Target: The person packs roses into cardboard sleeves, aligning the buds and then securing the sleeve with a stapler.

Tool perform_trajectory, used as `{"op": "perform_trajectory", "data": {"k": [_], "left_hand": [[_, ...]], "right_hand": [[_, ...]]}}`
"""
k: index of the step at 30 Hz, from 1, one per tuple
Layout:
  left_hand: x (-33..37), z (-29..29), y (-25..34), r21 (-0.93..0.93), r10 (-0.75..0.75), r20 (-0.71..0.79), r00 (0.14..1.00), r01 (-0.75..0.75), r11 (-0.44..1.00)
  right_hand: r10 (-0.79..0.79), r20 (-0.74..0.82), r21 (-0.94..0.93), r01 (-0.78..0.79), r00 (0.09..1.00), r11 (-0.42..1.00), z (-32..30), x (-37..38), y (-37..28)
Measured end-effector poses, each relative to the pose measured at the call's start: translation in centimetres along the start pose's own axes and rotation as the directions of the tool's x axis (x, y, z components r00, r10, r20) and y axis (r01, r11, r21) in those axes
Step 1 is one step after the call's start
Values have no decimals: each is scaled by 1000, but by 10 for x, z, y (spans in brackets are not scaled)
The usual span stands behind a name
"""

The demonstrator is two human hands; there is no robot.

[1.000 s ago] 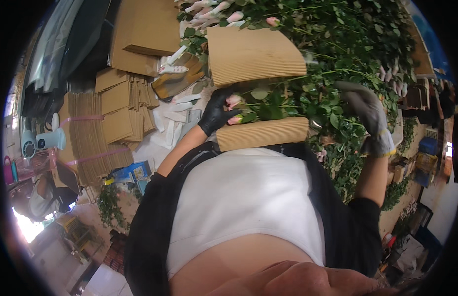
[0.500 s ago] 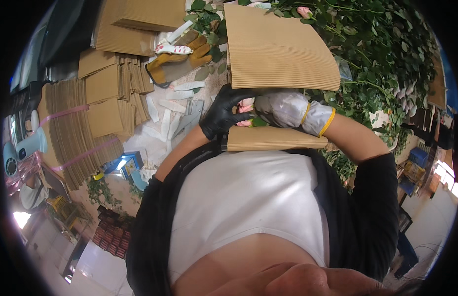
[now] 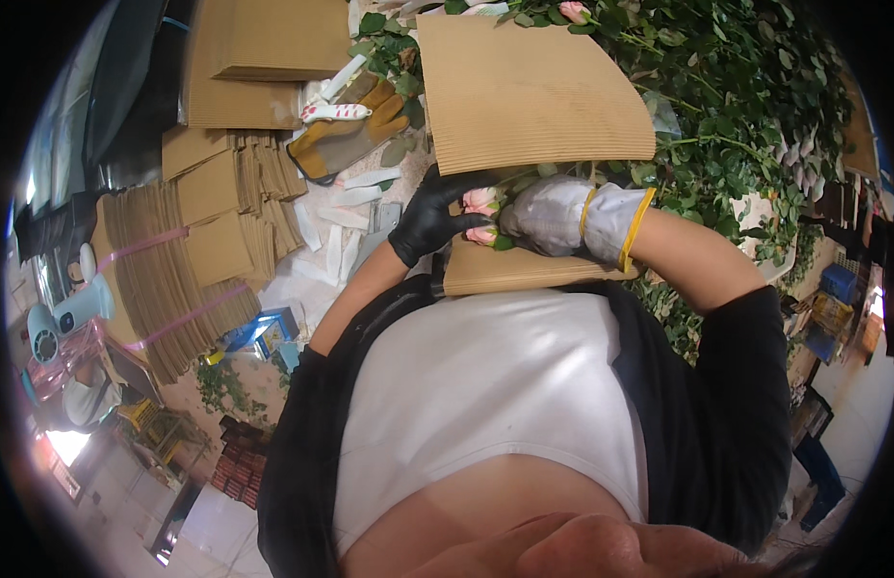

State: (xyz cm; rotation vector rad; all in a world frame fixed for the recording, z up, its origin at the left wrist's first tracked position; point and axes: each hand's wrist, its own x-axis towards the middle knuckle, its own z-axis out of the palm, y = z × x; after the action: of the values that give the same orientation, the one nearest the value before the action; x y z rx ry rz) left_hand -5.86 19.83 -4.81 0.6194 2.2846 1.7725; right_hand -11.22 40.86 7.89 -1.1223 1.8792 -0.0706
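Roses (image 3: 480, 201) with pink heads lie between an upper cardboard flap (image 3: 533, 91), at their one o'clock, and a lower cardboard flap (image 3: 524, 274), at their five o'clock. At nine o'clock the person's left hand (image 3: 432, 220), gloved in black, curves with thumb and fingers spread apart around the heads. At three o'clock the right hand (image 3: 553, 217) (its grey glove ends in a yellow-edged cuff) is just beside the heads; whether it grips anything cannot be told. A yellow-and-grey work glove (image 3: 346, 138) lies at ten o'clock, green foliage (image 3: 736, 96) at two.
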Motion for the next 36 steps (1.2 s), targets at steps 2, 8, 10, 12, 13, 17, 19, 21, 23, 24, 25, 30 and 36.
{"op": "perform_trajectory", "data": {"k": [2,8,10,12,13,17,19,21,23,24,25,30,36], "left_hand": [[3,-3,9,65,-93,79,992,88,994],[3,-4,14,252,183,9,983,-180,951],[-3,0,9,71,-16,53,998,13,997],[-3,0,11,-3,-125,102,987,126,992],[-3,-2,12,10,-143,118,983,143,990],[-7,1,10,75,-167,97,981,160,984],[0,3,8,80,68,51,996,-72,994],[9,3,29,83,-47,59,997,42,996],[-1,0,17,96,-144,95,985,135,986],[-5,4,10,102,-139,84,987,131,986],[-3,3,8,113,-132,81,988,123,986],[13,-4,27,204,127,90,988,-143,968],[19,-2,28,211,160,105,981,-180,961]], "right_hand": [[-78,-68,27,80,995,996,7,2,8],[217,-537,-39,-281,815,959,-3,-35,14],[126,-614,-228,-328,779,917,37,-26,44],[15,-623,-331,-282,782,901,43,-29,50],[309,-97,-96,-318,946,943,-4,-44,19],[167,-543,35,-177,823,984,35,-40,43],[203,-685,183,-105,699,978,59,-50,60],[346,-672,246,-243,655,938,59,-75,48],[464,-593,306,-348,658,886,64,-92,53],[511,-623,300,-422,593,855,78,-98,54],[555,-653,305,-492,515,816,100,-98,62],[838,-526,756,-369,147,540,43,-138,91],[543,-831,362,-619,126,697,9,-123,236]]}}
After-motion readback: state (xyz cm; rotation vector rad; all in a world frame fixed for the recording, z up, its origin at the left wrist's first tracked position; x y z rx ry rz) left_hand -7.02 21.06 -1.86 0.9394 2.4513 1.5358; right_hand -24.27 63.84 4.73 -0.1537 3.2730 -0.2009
